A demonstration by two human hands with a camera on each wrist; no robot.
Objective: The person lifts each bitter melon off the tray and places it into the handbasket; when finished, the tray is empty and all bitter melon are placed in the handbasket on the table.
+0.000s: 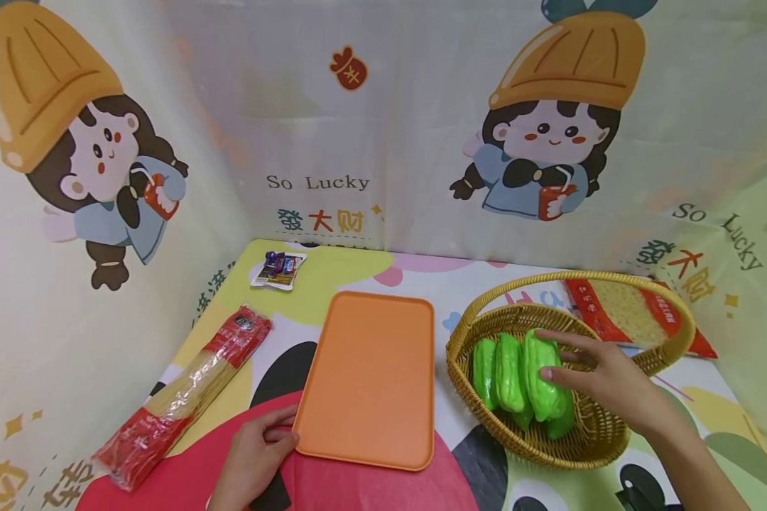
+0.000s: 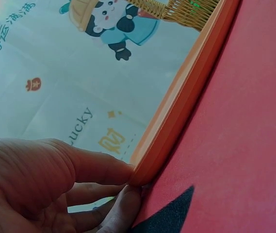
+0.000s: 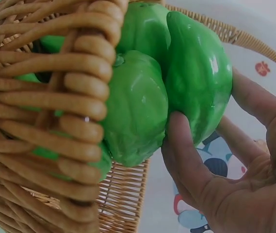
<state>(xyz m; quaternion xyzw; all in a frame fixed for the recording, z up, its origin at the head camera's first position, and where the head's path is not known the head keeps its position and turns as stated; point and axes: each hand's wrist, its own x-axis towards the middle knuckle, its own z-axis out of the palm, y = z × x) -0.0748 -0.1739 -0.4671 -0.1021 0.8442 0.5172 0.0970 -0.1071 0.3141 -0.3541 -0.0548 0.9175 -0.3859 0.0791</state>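
Observation:
An orange tray (image 1: 373,383) lies flat on the table in the head view. My left hand (image 1: 252,454) is at its near left corner, finger and thumb pinching the tray's edge (image 2: 176,116). To the right, a woven basket (image 1: 486,422) with a tall arched handle holds several glossy green peppers (image 1: 508,372). My right hand (image 1: 620,387) reaches under the handle and grips the rightmost upper pepper (image 1: 540,376). In the right wrist view, fingers and thumb lie on either side of this pepper (image 3: 203,73), beside another pepper (image 3: 135,109).
A long red-ended pack of noodles (image 1: 185,397) lies left of the tray. Small snack packets (image 1: 278,270) sit at the back left. Behind the basket lies a red bag with pale contents (image 1: 633,312). A printed cloth wall (image 1: 409,142) encloses the back and sides.

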